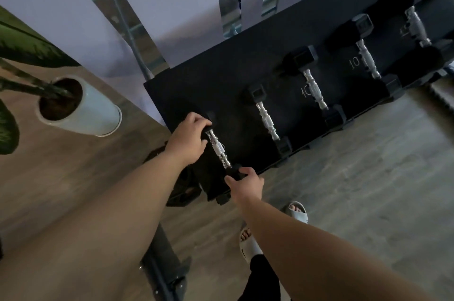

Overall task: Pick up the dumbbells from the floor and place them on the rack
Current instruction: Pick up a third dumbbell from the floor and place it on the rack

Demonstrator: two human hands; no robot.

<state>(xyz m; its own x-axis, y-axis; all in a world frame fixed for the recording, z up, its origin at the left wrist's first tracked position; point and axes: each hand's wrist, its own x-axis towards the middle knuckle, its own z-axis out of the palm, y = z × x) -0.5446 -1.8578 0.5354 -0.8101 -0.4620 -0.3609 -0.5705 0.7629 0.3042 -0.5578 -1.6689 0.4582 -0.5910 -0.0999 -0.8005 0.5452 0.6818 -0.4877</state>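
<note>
**Seating a dumbbell at the left end of the rack**

Gripping each black head rather than the knurled bar, the person holds a dumbbell [217,151] over the left end of the rack [245,72]. The left hand [190,140] is clenched around the far head, near the rack's back edge; the right hand [247,184] is closed on the near head, at the front edge. Holding both ends probably keeps the load level and leaves the chrome handle clear, so that the heads can settle on the rack's surface without trapping fingers. Whether the dumbbell already rests on the rack or hangs just above it cannot be told. To its right, four racked dumbbells lie parallel with handles running front to back: the nearest [267,121], then two marked "10" [315,89] [367,61], then one by the right edge [416,27]. This alignment likely explains the held dumbbell's matching orientation. A potted plant [81,106] stands beyond the rack's left end.
</note>
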